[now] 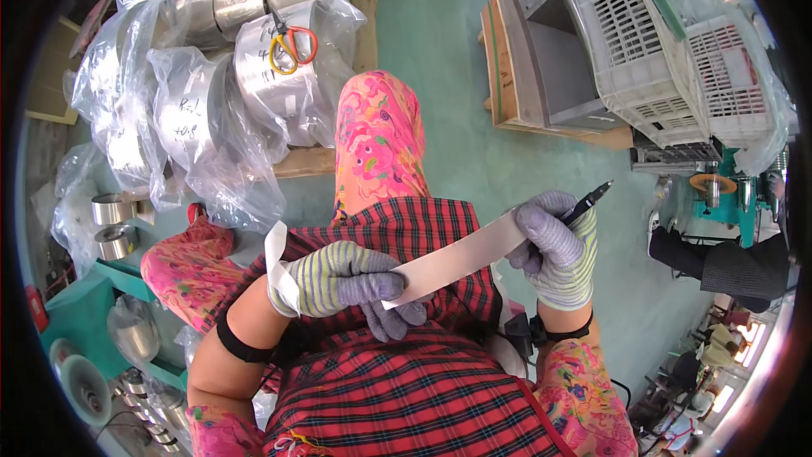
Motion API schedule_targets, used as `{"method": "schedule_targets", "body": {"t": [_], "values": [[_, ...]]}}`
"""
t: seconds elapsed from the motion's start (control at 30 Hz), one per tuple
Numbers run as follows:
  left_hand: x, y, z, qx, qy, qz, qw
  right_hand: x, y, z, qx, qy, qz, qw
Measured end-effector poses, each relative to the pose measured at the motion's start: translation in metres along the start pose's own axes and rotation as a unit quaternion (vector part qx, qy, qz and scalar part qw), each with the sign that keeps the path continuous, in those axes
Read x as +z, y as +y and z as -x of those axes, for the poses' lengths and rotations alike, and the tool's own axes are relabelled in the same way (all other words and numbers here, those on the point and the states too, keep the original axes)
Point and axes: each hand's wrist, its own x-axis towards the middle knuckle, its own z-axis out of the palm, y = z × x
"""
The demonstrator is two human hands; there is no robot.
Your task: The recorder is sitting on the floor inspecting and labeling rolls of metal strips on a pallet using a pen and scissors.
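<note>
My left hand (342,283), in a striped knit glove, pinches one end of a long pale strip (461,258) of tape or thin metal. A short white piece (277,264) curls back over that wrist. My right hand (558,250), also gloved, grips the strip's other end and holds a black pen (588,201) that points up and right. The strip stretches taut between both hands above my lap, over a red plaid garment (406,389) and pink patterned trousers (376,140).
Several shiny metal coils in clear plastic bags (211,101) are stacked on a wooden pallet at upper left, with orange-and-yellow scissors (292,44) on top of one. White plastic crates (651,51) and a grey box stand at upper right. The floor (440,59) is green.
</note>
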Motion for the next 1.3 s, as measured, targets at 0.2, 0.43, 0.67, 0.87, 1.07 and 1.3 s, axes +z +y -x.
{"method": "schedule_targets", "body": {"t": [0.2,0.43,0.67,0.87,1.07,1.3], "values": [[-0.009,-0.007,0.0,-0.013,-0.07,-0.015,0.997,0.003,0.004,0.006,0.021,0.025,0.028,0.999],[-0.024,-0.019,0.005,0.044,-0.093,-0.066,0.993,0.01,0.004,0.012,0.021,0.016,0.014,1.0],[-0.015,-0.022,0.009,0.111,0.045,-0.042,0.992,0.009,0.001,0.012,-0.024,-0.04,0.039,0.998],[0.007,-0.018,0.031,0.328,0.395,-0.549,0.659,-0.01,0.005,-0.005,-0.287,-0.203,0.199,0.915],[0.005,-0.036,0.043,0.405,0.406,-0.613,0.544,0.0,0.009,-0.01,-0.304,-0.242,0.147,0.91],[0.003,-0.043,0.049,0.402,0.416,-0.591,0.562,0.0,0.016,-0.012,-0.351,-0.26,0.164,0.885]]}}
